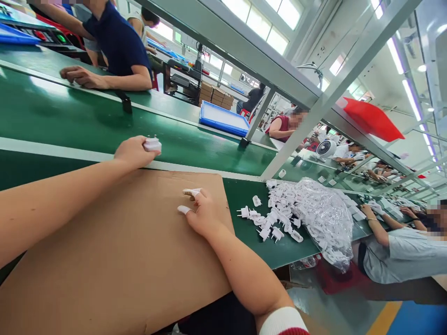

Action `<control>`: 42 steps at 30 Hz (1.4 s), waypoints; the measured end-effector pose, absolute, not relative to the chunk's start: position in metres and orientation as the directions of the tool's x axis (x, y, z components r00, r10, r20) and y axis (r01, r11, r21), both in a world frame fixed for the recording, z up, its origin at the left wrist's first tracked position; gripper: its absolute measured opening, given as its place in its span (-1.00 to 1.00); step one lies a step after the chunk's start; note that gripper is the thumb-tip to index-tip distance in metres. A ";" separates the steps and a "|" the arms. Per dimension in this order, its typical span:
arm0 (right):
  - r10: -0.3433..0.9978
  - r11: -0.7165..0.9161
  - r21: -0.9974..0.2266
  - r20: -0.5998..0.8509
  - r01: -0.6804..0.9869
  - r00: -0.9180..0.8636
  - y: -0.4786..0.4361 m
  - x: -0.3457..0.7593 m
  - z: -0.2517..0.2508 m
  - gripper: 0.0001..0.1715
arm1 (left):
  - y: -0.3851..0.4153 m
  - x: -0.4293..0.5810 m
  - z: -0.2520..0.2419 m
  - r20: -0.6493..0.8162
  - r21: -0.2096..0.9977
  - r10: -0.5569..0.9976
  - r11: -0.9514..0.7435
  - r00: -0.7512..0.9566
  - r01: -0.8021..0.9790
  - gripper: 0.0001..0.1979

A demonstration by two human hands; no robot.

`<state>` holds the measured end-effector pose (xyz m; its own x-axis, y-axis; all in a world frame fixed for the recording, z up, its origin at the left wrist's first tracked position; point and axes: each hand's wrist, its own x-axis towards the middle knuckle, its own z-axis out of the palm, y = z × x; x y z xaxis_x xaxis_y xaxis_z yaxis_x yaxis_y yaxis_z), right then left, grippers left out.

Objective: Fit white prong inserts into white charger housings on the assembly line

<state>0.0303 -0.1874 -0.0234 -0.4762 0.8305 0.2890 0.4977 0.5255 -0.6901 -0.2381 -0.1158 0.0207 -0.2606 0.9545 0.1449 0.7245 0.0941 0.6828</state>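
Note:
My left hand reaches out over the far edge of a brown cardboard sheet and is closed on a small white plug part, held just above the green conveyor belt. My right hand rests on the cardboard near its right edge, fingers loosely curled, with white finger cots on two fingertips and nothing visible in it. A pile of several white plug parts lies on the green bench to the right of that hand.
A clear plastic bag of white parts sits beyond the pile. A blue tray lies across the belt. A person in a dark shirt rests a hand on the far side; other workers sit along the line. A metal frame post crosses overhead.

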 end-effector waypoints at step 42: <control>0.941 -0.009 -0.990 0.039 -0.142 -0.336 -0.181 0.032 -0.025 -0.37 | -0.184 -0.156 -0.042 0.635 0.479 0.669 -0.734 0.387 0.482 -0.74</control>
<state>0.0319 -0.1806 -0.0248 -0.3357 0.9412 0.0392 -0.1419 -0.0094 -0.9898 -0.1562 -0.1837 -0.0419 0.3866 0.6685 0.6353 0.4823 -0.7337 0.4786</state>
